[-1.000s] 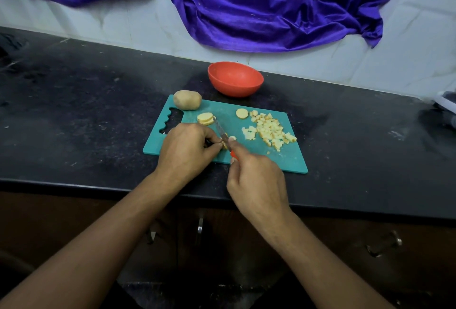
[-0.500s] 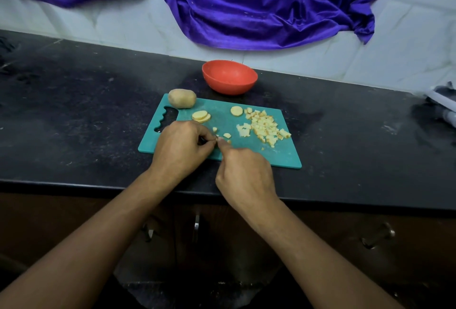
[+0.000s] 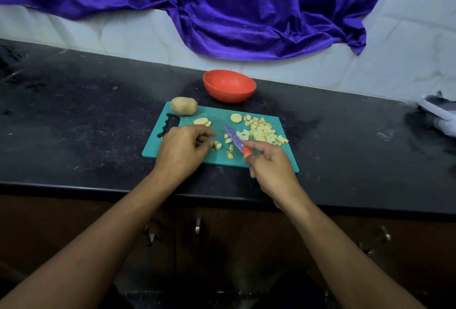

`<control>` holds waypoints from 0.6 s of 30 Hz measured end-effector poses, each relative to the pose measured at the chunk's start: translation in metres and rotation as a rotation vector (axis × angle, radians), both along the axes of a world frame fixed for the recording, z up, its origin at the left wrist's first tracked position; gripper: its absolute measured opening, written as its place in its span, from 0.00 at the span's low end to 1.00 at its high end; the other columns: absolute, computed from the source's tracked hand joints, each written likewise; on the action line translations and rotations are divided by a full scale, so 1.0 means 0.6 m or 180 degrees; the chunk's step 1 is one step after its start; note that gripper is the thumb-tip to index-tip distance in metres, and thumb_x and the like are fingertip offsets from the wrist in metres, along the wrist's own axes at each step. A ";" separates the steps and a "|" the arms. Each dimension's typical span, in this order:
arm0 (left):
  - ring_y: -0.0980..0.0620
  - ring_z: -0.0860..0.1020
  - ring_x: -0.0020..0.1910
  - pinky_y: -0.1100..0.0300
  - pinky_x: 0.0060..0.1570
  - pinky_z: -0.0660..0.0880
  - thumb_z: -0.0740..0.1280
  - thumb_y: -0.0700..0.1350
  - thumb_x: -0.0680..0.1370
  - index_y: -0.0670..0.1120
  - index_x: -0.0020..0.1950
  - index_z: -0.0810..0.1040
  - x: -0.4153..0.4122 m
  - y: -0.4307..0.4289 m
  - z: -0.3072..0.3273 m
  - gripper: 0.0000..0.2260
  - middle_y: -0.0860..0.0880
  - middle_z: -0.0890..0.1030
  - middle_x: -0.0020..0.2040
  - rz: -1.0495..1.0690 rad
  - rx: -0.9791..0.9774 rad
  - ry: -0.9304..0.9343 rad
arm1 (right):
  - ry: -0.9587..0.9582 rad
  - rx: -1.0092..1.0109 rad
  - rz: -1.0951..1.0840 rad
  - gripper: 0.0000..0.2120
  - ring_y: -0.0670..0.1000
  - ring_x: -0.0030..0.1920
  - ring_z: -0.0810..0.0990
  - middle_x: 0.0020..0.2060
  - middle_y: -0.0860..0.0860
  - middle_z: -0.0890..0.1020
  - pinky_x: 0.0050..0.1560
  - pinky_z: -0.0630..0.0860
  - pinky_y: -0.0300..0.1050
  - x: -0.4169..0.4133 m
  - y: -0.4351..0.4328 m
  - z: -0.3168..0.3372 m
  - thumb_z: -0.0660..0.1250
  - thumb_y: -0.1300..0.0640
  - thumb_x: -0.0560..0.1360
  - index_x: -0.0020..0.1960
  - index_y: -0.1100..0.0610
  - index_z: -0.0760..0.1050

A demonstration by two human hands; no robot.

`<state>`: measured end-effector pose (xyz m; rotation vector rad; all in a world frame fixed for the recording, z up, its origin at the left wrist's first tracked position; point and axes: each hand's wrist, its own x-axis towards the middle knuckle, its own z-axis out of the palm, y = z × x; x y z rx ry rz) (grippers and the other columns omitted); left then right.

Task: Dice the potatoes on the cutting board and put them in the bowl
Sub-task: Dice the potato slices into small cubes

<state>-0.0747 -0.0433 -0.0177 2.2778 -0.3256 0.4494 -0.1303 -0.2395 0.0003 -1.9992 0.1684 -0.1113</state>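
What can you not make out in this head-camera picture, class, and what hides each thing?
All in the head view:
Handle of the knife: mostly buried in the right hand; only its red end shows.
Fingertips of the left hand: curled under; whether they touch the potato piece is unclear.
The white object: cut off by the right edge.
The potato slices: stacked, too small to count.

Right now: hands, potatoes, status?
Right hand grips purple-bladed red-handled knife. Left hand loosely curled, empty. Yellow potato dice on teal cutting board; round red bowl empty.
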 end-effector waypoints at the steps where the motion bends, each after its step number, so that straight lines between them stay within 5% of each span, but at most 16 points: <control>1: 0.63 0.82 0.46 0.57 0.55 0.81 0.73 0.45 0.78 0.53 0.58 0.85 0.002 0.001 -0.002 0.09 0.59 0.85 0.46 0.0006 -0.0048 -0.0055 | -0.0076 -0.0148 0.0035 0.16 0.39 0.28 0.74 0.35 0.40 0.78 0.30 0.68 0.31 -0.004 -0.002 0.001 0.66 0.57 0.83 0.70 0.47 0.79; 4: 0.59 0.80 0.47 0.56 0.54 0.79 0.70 0.40 0.78 0.51 0.58 0.84 0.007 0.004 -0.007 0.11 0.55 0.82 0.52 0.0087 -0.0221 -0.0272 | -0.0458 -0.1107 0.0383 0.19 0.42 0.37 0.78 0.48 0.43 0.82 0.36 0.73 0.38 -0.023 0.005 0.007 0.65 0.54 0.83 0.72 0.41 0.75; 9: 0.60 0.75 0.45 0.58 0.48 0.74 0.69 0.38 0.78 0.50 0.56 0.79 0.010 0.005 -0.012 0.10 0.54 0.75 0.53 0.0209 -0.0300 -0.0302 | -0.0903 -0.2861 0.0920 0.22 0.47 0.44 0.78 0.49 0.46 0.82 0.44 0.76 0.47 -0.047 0.029 0.007 0.60 0.49 0.84 0.77 0.40 0.68; 18: 0.60 0.75 0.44 0.63 0.44 0.70 0.69 0.40 0.79 0.50 0.54 0.80 0.008 0.005 -0.008 0.06 0.55 0.75 0.50 0.0187 -0.0204 -0.0234 | -0.0582 -0.3469 0.0205 0.23 0.52 0.41 0.79 0.45 0.49 0.82 0.41 0.77 0.49 0.011 -0.048 0.017 0.57 0.53 0.83 0.77 0.41 0.69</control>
